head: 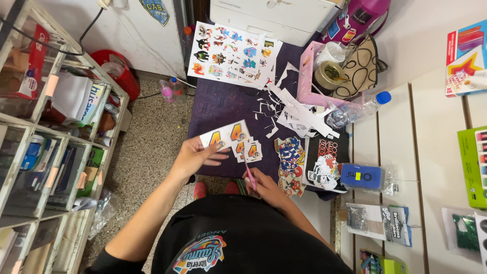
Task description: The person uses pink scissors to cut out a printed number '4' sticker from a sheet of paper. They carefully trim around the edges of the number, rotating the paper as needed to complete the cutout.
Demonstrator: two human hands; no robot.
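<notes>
My left hand (195, 156) holds a white paper strip (231, 139) printed with orange and blue figures, pinching its left end above the dark purple table (218, 104). My right hand (266, 186) grips pink-handled scissors (248, 170), whose blades reach up into the strip's lower right part. Cut-out cartoon stickers (290, 165) lie just right of the scissors. A full sheet of small cartoon stickers (231, 53) rests at the table's far end.
White paper scraps (297, 114) litter the table's middle. A pink basket (317, 76) holds a jar; a plastic bottle (357, 109) lies beside it. White shelves (61, 142) with stationery stand left. A white slatted counter (406, 152) with packets is right. A printer (274, 15) sits beyond.
</notes>
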